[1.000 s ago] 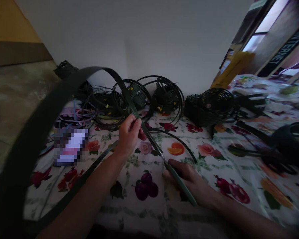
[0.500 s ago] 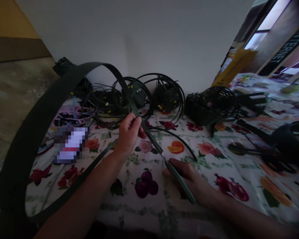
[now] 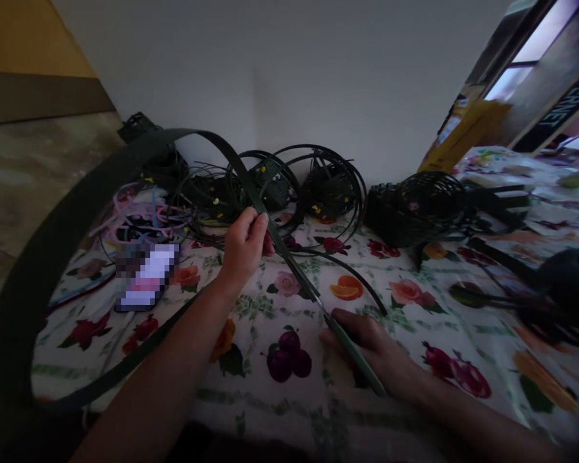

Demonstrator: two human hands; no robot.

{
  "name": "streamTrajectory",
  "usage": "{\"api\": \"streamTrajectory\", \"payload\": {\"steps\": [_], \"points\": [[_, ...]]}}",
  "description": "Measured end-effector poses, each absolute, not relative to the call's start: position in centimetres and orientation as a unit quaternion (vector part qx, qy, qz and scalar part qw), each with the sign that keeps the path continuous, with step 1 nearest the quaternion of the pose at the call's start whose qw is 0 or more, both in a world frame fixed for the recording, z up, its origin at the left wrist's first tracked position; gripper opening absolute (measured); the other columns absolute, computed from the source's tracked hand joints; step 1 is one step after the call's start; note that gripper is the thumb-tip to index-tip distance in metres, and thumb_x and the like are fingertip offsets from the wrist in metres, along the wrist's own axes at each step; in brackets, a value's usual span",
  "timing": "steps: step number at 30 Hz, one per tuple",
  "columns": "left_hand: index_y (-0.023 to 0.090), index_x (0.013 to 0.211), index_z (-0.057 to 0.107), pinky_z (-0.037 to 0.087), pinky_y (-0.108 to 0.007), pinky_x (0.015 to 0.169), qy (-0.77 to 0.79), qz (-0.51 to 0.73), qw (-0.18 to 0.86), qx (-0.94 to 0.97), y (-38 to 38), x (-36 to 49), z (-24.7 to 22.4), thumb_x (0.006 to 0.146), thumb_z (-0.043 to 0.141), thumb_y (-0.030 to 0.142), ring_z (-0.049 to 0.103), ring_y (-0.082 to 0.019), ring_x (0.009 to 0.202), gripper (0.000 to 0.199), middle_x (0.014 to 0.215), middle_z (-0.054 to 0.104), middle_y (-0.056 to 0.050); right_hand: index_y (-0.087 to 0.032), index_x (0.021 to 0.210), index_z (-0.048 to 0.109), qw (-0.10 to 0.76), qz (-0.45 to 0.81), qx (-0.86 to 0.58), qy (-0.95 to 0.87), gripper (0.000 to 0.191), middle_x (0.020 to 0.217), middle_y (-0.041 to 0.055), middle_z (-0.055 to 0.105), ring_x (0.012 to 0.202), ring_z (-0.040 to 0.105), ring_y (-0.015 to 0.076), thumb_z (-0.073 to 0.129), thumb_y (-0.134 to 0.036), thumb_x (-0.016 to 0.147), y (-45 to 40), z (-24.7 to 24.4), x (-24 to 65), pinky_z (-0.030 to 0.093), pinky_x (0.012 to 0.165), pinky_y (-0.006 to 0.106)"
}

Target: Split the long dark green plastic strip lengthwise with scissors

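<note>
My left hand (image 3: pixel 244 241) pinches a dark green plastic strap (image 3: pixel 236 164) between thumb and fingers. From there the strap arches up and round to the left in a wide loop, passing under my left forearm. Its other end slants down to my right hand (image 3: pixel 361 341), which is closed round green-handled scissors (image 3: pixel 359 363), seen nearly edge-on. Their metal blades touch the strap's end, and how far they are apart I cannot tell. A thin dark strip (image 3: pixel 357 276) curves out to the right behind the strap.
Dark woven baskets (image 3: pixel 390 209) and coiled strips (image 3: pixel 354 177) line the wall. At left lie a pixelated phone (image 3: pixel 149 280) and a tangle of pastel strips (image 3: pixel 130 209). More dark straps (image 3: pixel 554 276) rest at right on the fruit-patterned tablecloth (image 3: pixel 289 302).
The view has shifted slightly, so most things sit a little further right. My left hand has moved slightly up and left along the strap, away from the scissors. My right hand keeps its grip.
</note>
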State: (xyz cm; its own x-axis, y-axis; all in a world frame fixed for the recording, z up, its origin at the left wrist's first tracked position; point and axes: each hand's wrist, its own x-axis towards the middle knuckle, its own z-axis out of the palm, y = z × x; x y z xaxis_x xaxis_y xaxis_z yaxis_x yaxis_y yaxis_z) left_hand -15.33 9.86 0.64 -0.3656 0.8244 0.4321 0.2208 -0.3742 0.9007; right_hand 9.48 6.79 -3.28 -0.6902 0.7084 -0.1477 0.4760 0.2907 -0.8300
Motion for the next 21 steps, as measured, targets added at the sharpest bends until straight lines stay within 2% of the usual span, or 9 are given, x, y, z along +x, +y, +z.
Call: {"api": "streamTrajectory", "payload": {"steps": [11,21], "points": [[0.022,0.066,0.041,0.043,-0.02,0.038,0.519,0.657,0.253,0.485,9.7,-14.1,-0.1,0.089,0.055,0.034,0.053,-0.011,0.04,0.029,0.05,0.049,0.006,-0.018,0.075,0.049,0.118,0.451,-0.387,-0.795,0.035,0.067,-0.0016,0.049,0.06,0.044,0.0115,0.052,-0.05,0.091,6.9,-3.4,9.6,0.033,0.053,0.026],[0.022,0.065,0.041,0.041,-0.02,0.037,0.502,0.668,0.261,0.482,9.9,-14.2,-0.3,0.089,0.055,0.033,0.051,-0.01,0.038,0.03,0.047,0.047,0.007,-0.019,0.075,0.046,0.119,0.45,-0.375,-0.802,0.036,0.069,-0.0007,0.051,0.061,0.046,0.012,0.048,-0.05,0.093,6.7,-3.6,9.6,0.035,0.056,0.027]]}}
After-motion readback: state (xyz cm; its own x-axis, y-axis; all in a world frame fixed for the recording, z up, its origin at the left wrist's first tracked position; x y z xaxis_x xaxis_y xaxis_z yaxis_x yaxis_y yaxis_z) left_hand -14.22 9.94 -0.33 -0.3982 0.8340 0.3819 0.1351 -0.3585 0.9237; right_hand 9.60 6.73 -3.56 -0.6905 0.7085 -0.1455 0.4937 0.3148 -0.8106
